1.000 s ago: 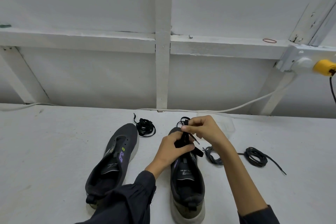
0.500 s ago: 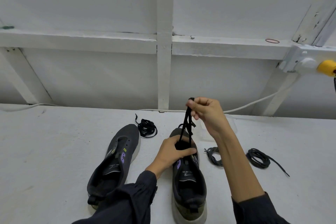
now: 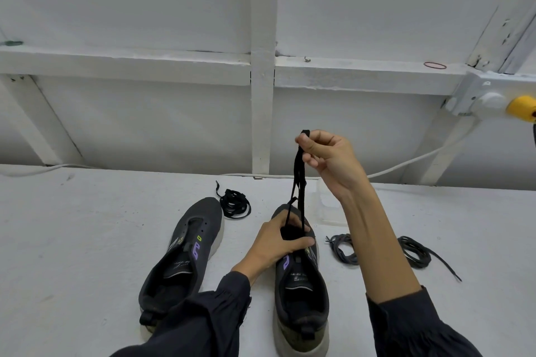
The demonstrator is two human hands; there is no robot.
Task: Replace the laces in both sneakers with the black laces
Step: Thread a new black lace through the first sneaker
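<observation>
Two dark grey sneakers stand side by side on the white surface, toes away from me. The left sneaker (image 3: 185, 252) has bare eyelets. My left hand (image 3: 275, 243) grips the right sneaker (image 3: 301, 293) over its front eyelets, where a bunch of black lace (image 3: 298, 180) sits under my fingers. My right hand (image 3: 327, 159) pinches both strands of that lace and holds them taut, well above the shoe. A coiled black lace (image 3: 235, 203) lies beyond the left sneaker's toe.
Two coils of dark lace, a grey lace coil (image 3: 343, 249) and a black lace coil (image 3: 414, 252), lie right of the right sneaker. A clear plastic box (image 3: 327, 206) sits behind my right forearm. A white cable (image 3: 406, 161) runs along the wall to a socket with a yellow plug (image 3: 522, 109).
My right hand has risen from the shoe's toe, drawing the black lace up and taut. My left hand has stayed on the right sneaker.
</observation>
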